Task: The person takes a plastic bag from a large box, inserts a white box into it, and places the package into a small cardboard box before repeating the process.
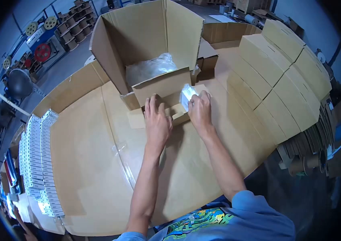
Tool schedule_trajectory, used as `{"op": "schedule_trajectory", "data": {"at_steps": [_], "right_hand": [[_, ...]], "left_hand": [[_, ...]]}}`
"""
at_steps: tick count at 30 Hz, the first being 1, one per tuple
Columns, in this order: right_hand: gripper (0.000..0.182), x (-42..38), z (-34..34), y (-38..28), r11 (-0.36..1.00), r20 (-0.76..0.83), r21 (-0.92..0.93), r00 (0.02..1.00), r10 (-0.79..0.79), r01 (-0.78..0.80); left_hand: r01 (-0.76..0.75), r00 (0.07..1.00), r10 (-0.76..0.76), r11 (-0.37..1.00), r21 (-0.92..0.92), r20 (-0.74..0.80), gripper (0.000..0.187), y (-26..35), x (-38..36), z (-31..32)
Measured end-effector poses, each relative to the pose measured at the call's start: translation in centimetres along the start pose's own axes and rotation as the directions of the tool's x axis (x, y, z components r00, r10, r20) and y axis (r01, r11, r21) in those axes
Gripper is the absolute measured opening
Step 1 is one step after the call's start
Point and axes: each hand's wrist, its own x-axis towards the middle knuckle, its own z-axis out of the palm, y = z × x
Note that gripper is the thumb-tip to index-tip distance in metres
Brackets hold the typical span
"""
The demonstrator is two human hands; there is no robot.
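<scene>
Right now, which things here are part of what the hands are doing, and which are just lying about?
In use: small carton under left hand; clear packet in right hand.
Lying about: big open box, stacked closed cartons, rows of white boxes, spools.

A person leans over a cardboard-covered table (94, 168). The left hand (157, 122) lies flat on a small open carton (170, 108), fingers spread over its flap. Just right of that carton, the right hand (200, 109) pinches a small clear plastic packet (186, 95) at the carton's edge. Directly behind the carton stands a big open box (146, 36) with crumpled plastic wrap (148, 68) inside. Far left of the carton lie rows of small white boxes (38, 160); to its right, stacked closed cartons (283, 76).
</scene>
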Motion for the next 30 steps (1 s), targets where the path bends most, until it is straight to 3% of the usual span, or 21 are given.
{"op": "schedule_trajectory", "data": {"at_steps": [3,5,6,7,8,9,13,15,17,20,21,23,26,30], "right_hand": [[0.015,-1.0,0.9,1.2,0.996,-0.033,0.093,0.999,0.017,-0.014],[0.026,-1.6,-0.3,1.9,0.989,-0.02,-0.097,0.993,-0.115,0.113],[0.032,-1.7,-0.4,2.1,0.998,0.047,-0.051,0.999,0.023,-0.021],[0.032,-1.7,0.0,2.2,0.98,0.082,-0.196,0.995,0.049,-0.032],[0.032,-2.5,1.4,4.1,0.995,0.049,-0.095,0.999,0.017,-0.013],[0.036,-2.4,0.5,3.4,0.997,0.127,-0.073,0.991,0.044,-0.035],[0.043,-2.4,-1.0,2.7,0.952,0.206,-0.285,0.977,-0.051,0.109],[0.045,-2.3,-2.3,0.8,0.971,0.089,-0.154,0.982,-0.169,0.181],[0.046,-2.3,-2.7,1.6,0.996,0.054,0.046,0.996,-0.078,0.075],[0.044,-1.5,-4.6,-0.6,0.99,0.071,0.006,0.988,-0.14,0.14],[0.042,-1.8,-4.4,-0.2,0.988,0.099,0.079,0.985,-0.14,0.132],[0.038,-2.3,-3.9,0.4,0.97,0.163,0.222,0.977,-0.138,0.1],[0.025,-0.1,-6.1,-6.5,0.925,0.166,0.199,0.919,-0.357,0.323],[0.028,0.9,-6.9,-6.4,0.931,0.286,0.253,0.899,-0.332,0.264]], "left_hand": [[-0.029,0.998,0.023,0.995,-0.094,-0.059,0.046,-0.3,-0.4,-0.1],[-0.183,0.971,0.139,0.956,-0.229,-0.196,0.041,-0.7,-1.0,-1.5],[-0.183,0.971,0.14,0.956,-0.227,-0.193,0.04,-0.1,-1.6,-4.1],[-0.179,0.97,0.135,0.96,-0.217,-0.201,0.038,-0.3,-2.5,-7.0],[-0.148,0.967,0.111,0.977,-0.15,-0.23,0.037,-2.4,-3.5,-9.1],[-0.117,0.963,0.089,0.989,-0.095,-0.255,0.035,-4.1,-4.5,-10.8],[0.136,0.952,-0.111,0.988,0.067,-0.287,0.03,-14.6,-7.2,-16.6],[0.261,0.925,-0.226,0.962,0.079,-0.305,0.027,-22.7,-8.9,-18.9],[0.336,0.924,-0.269,0.911,0.24,-0.273,0.029,-30.1,-9.6,-21.1],[0.457,0.882,-0.383,0.837,0.302,-0.274,0.035,-40.2,-9.2,-23.1],[0.489,0.867,-0.41,0.813,0.316,-0.284,0.038,-42.6,-8.7,-23.8],[0.54,0.836,-0.436,0.763,0.356,-0.333,0.046,-47.2,-7.7,-24.6],[0.591,0.8,-0.449,0.702,0.397,-0.398,0.068,-52.0,-6.1,-25.7],[0.604,0.794,-0.429,0.639,0.477,-0.431,0.07,-54.6,-4.8,-25.6]]}}
